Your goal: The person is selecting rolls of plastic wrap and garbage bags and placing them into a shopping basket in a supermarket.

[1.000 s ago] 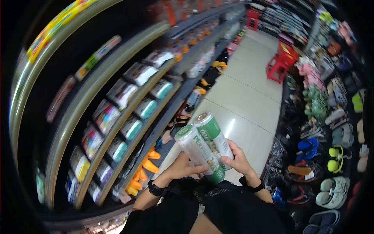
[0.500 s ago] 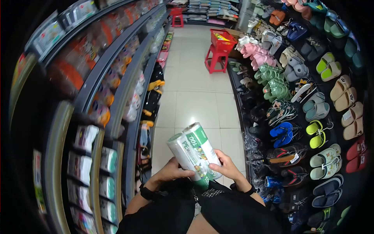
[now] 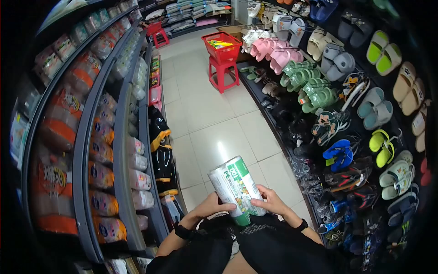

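A white and green pack of plastic-wrapped rolls (image 3: 237,189) is in front of my body, tilted a little, with printed lettering and "100" on it. My left hand (image 3: 213,205) holds its left side, thumb across the front. On its right side, my right hand (image 3: 270,201) grips it with the thumb on the front and the fingers partly hidden behind. The two rolls lie side by side, touching.
Shelves (image 3: 109,178) of packaged goods run along the left. Ahead, a red basket (image 3: 223,48) with yellow items rests on a red stool (image 3: 222,75). Slippers and sandals (image 3: 337,155) hang along the right wall. Stacked folded goods (image 3: 191,13) are at the far end.
The view has swung, and the basket and stool now appear further left and larger. The pack sits slightly lower and further right in view, still in both hands.
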`<state>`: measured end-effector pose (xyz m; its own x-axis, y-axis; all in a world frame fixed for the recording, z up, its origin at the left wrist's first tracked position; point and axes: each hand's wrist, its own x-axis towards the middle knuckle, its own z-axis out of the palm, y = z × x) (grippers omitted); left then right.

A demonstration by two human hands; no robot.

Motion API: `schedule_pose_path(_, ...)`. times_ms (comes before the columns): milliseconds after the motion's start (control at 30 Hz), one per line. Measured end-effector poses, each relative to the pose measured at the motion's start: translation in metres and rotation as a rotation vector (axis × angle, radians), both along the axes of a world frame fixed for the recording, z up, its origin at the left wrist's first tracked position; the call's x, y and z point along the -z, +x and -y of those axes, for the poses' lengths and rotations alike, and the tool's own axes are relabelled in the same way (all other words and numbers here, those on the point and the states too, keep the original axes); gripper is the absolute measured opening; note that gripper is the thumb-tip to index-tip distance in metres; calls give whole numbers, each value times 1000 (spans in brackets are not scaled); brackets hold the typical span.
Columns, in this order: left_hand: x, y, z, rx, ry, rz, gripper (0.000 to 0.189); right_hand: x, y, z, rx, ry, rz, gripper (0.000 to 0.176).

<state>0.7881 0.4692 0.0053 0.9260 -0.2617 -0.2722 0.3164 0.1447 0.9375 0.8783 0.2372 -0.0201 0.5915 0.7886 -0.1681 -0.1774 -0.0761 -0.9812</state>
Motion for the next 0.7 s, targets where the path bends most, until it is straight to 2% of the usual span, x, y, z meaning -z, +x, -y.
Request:
schedule_pose_path(167, -23, 123, -41, -111, -27, -81, 57, -11, 141, -50, -18, 56, 137, 53)
schedule_pose_path(233, -30, 168, -59, -119, 3, -67, 57, -33, 199, -68, -132, -37, 173, 55)
schedule_pose_path(333, -41, 227, -79, -155, 55, -29, 58, -42, 268, -96, -142, -34, 262, 58)
schedule_pose_path(467, -23, 289, -113, -184, 12, -163, 63, -36, 340, -131, -175, -84, 320, 58)
schedule_pose_path(600, -10, 364, -147, -237, -61, -65, 72, -16, 415, -172, -146, -99, 281, 57)
schedule_pose_path(700, -3, 430, -192, -172, -98, -123, 72, -15, 476, -212, -105, -79, 349, 57)
